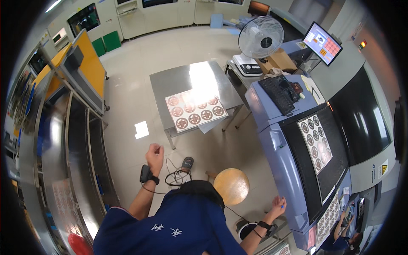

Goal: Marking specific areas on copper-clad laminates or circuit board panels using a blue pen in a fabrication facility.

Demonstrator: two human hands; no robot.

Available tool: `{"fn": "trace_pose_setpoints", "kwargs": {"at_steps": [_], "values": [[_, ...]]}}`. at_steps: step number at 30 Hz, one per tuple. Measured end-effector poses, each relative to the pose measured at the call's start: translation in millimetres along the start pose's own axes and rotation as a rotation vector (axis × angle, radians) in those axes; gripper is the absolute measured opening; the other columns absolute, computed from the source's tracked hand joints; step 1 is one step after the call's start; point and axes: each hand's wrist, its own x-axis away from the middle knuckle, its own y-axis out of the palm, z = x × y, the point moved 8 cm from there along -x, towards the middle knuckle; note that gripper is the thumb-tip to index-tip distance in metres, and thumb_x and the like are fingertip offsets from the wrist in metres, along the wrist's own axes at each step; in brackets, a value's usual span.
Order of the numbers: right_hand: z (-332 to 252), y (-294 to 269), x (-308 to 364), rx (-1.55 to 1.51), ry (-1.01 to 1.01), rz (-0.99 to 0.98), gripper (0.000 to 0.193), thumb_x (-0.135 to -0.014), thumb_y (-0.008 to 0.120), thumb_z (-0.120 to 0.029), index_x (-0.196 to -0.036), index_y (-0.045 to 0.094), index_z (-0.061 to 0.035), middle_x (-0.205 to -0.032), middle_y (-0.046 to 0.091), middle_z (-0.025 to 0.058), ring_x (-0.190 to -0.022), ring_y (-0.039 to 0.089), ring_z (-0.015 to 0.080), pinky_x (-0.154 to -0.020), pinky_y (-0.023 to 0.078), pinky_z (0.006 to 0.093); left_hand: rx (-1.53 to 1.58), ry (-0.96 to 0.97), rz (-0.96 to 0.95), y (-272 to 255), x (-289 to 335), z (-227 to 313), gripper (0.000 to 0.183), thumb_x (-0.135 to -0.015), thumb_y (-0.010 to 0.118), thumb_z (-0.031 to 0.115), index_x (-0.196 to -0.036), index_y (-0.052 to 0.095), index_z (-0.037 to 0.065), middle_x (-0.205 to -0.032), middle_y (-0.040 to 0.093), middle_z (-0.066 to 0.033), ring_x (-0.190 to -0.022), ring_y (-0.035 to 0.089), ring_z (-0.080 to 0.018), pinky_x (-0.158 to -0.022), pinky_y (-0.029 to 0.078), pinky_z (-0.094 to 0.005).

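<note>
My left hand (155,158) hangs in the air with its fingers curled in, and nothing shows in it. In front of it is a metal table (163,80) bearing a circuit board panel (196,111) with rows of dark ring shapes. My right hand (278,206) is low beside the blue-grey machine (278,170), its fingers bent round a small blue thing (282,207) whose kind is too small to tell. On the machine's black bed (293,136) lies a similar panel (315,142). Neither hand touches a panel.
A round wooden stool (231,186) stands by my right side. Loose black cable (176,176) hangs near my foot. Metal shelving (78,148) runs along the left. A white fan (261,38), a keyboard (276,91) and a monitor (323,42) are ahead right. Another person (340,240) works at lower right.
</note>
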Motion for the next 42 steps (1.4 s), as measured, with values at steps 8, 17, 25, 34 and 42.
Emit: {"fn": "trace_pose_setpoints", "kwargs": {"at_steps": [8, 17, 25, 34, 42], "values": [[-66, -38, 1, 0.231, -0.010, 0.337, 0.048, -0.092, 0.055, -0.036, -0.123, 0.047, 0.0007, -0.112, 0.058, 0.0239, -0.102, 0.060, 0.0312, -0.083, 0.049, 0.0387, 0.138, 0.140, -0.236, 149, -115, 87, 0.008, -0.074, 0.068, 0.002, -0.079, 0.062, 0.002, -0.072, 0.065, -0.0087, -0.064, 0.064, -0.0198, -0.060, 0.050, -0.0282], [-113, -105, -141, 0.643, -0.054, 0.339, 0.052, -0.092, 0.050, -0.042, -0.114, 0.054, 0.0048, -0.108, 0.060, 0.0216, -0.097, 0.062, 0.0302, -0.082, 0.050, 0.0371, 0.773, 0.992, -0.622, 346, -60, 316, 0.011, -0.071, 0.064, 0.010, -0.081, 0.059, 0.008, -0.070, 0.059, -0.0034, -0.063, 0.059, -0.0211, -0.055, 0.046, -0.0311], [-197, 60, -270, 1.084, -0.314, 0.169, 0.039, -0.091, 0.050, -0.025, -0.113, 0.057, 0.0056, -0.101, 0.064, 0.0208, -0.088, 0.062, 0.0322, -0.077, 0.049, 0.0378, 0.595, 1.095, -0.947, 593, 36, 386, 0.021, -0.070, 0.063, 0.023, -0.081, 0.056, 0.007, -0.061, 0.056, -0.0052, -0.056, 0.059, -0.0252, -0.053, 0.046, -0.0385], [-75, 53, -390, 1.357, -0.447, -0.036, 0.051, -0.099, 0.035, -0.031, -0.135, 0.032, 0.0047, -0.121, 0.055, 0.0225, -0.112, 0.053, 0.0326, -0.096, 0.042, 0.0396, 0.225, 1.025, -0.827, 754, 162, 357, 0.043, -0.071, 0.059, 0.028, -0.101, 0.061, -0.002, -0.101, 0.060, -0.0166, -0.102, 0.053, -0.0308, -0.093, 0.036, -0.0437], [-75, 101, -375, 1.177, -0.400, -0.100, 0.038, -0.095, 0.051, -0.021, -0.118, 0.053, 0.0093, -0.113, 0.058, 0.0238, -0.104, 0.055, 0.0296, -0.093, 0.042, 0.0364, -0.158, 1.192, -1.036, 852, 241, 354, 0.034, -0.083, 0.046, 0.024, -0.096, 0.069, 0.003, -0.099, 0.065, -0.0156, -0.104, 0.053, -0.0324, -0.096, 0.031, -0.0568]]}}
